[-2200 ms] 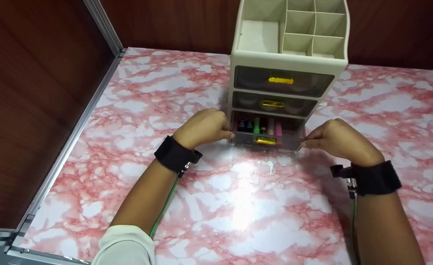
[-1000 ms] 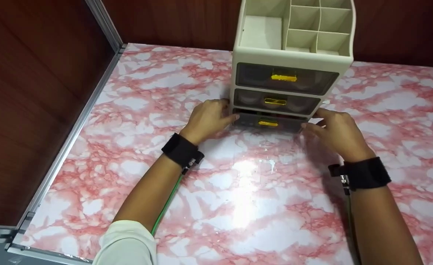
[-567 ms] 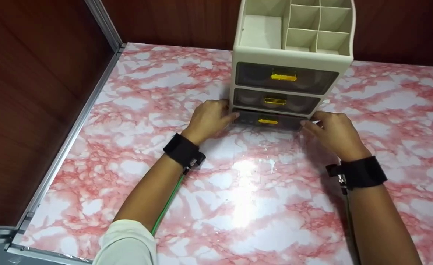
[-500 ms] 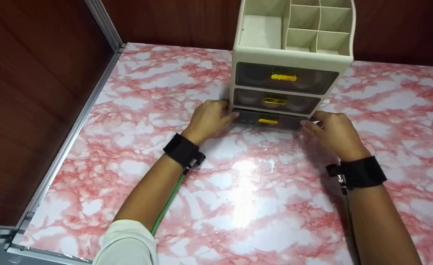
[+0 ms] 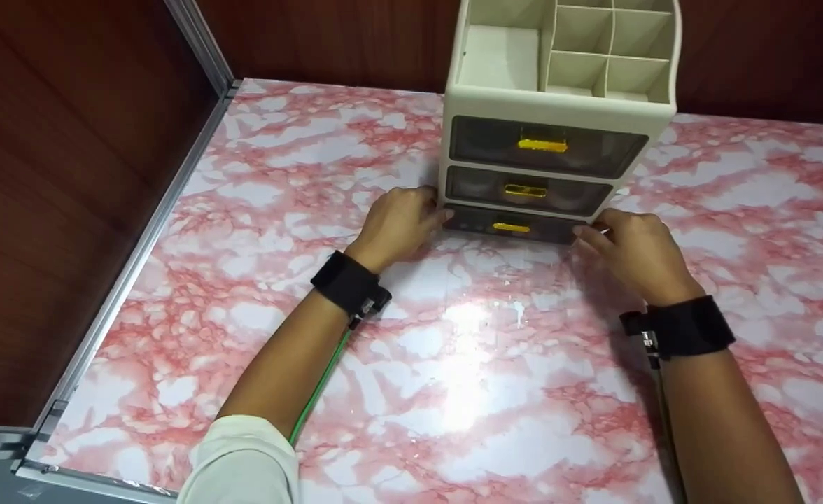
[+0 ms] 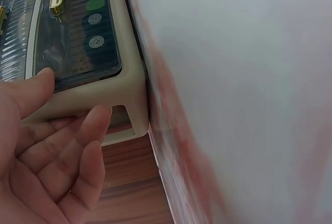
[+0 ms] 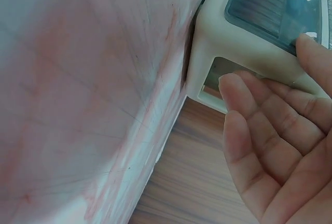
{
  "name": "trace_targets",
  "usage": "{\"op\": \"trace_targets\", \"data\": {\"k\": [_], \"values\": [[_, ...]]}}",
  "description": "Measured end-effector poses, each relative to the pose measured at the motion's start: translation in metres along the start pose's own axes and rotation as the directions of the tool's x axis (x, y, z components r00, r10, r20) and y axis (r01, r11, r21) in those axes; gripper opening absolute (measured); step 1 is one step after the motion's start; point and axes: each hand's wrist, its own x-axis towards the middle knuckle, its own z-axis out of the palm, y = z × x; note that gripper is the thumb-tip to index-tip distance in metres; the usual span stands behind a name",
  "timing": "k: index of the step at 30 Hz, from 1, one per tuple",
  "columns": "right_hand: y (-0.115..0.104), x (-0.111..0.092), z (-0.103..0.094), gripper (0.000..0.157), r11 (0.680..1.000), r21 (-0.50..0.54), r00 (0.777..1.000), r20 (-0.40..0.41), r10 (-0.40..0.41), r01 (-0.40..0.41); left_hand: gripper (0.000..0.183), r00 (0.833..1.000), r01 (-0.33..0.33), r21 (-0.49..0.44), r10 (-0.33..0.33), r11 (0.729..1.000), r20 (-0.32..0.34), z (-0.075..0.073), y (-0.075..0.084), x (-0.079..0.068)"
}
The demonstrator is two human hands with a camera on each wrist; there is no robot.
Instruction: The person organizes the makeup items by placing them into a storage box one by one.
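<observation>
A cream desktop drawer organizer [image 5: 558, 101] stands at the back of the table, its three smoky drawers with gold handles pushed in. My left hand [image 5: 397, 224] grips the lower left corner, thumb at the front of the bottom drawer [image 5: 478, 222] and bent fingers [image 6: 65, 146] along the cream side. At the lower right corner, my right hand [image 5: 639, 248] mirrors this: thumb on the edge of the drawer front, curved fingers [image 7: 259, 110] against the side wall. Through the bottom drawer's front, several round ends show in the left wrist view, one green.
The open top of the organizer has one large compartment [image 5: 499, 59] and several small ones. Under it lies a table with a red-and-white marbled surface [image 5: 355, 392]. Dark wood panels [image 5: 68, 175] with metal framing [image 5: 138, 266] rise at the left and back.
The bottom drawer, part open with pens or tubes showing inside, has been pushed in by both hands. My fingers have moved from its front corners to the organizer's sides.
</observation>
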Motion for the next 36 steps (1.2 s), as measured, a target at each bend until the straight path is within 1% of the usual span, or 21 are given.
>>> {"op": "trace_targets", "data": {"k": [9,16,24,28,31,34,36], "values": [[0.000,0.001,0.002,0.036,0.999,-0.028,0.998,-0.054,-0.027,0.025,0.029,1.000,-0.004,0.016,0.005,1.000,-0.017,0.000,0.000,0.001],[0.000,0.001,0.004,0.035,0.998,-0.046,0.997,-0.067,-0.036,0.033,0.028,1.000,0.007,0.010,-0.007,1.000,-0.016,-0.001,0.001,0.001],[0.001,-0.001,0.004,0.038,0.998,-0.064,0.998,-0.059,-0.025,0.021,0.027,1.000,0.005,0.017,-0.005,1.000,0.001,0.000,0.000,0.002],[0.001,0.000,0.004,0.040,0.998,-0.066,0.999,-0.045,-0.016,0.013,0.024,1.000,-0.014,0.007,0.014,1.000,0.028,-0.001,-0.003,0.002],[0.002,0.000,0.002,0.040,0.997,-0.070,0.999,-0.029,-0.021,0.019,0.022,0.997,-0.018,0.000,0.018,1.000,0.074,-0.007,-0.004,0.001],[0.002,-0.001,0.000,0.033,0.994,-0.094,0.999,-0.018,-0.048,0.046,0.025,0.993,-0.011,-0.005,0.012,1.000,0.115,-0.016,-0.003,0.000],[0.002,-0.002,-0.002,0.027,0.992,-0.108,0.997,-0.033,-0.073,0.069,0.029,0.992,-0.003,0.004,0.003,1.000,0.130,-0.024,-0.002,-0.001]]}}
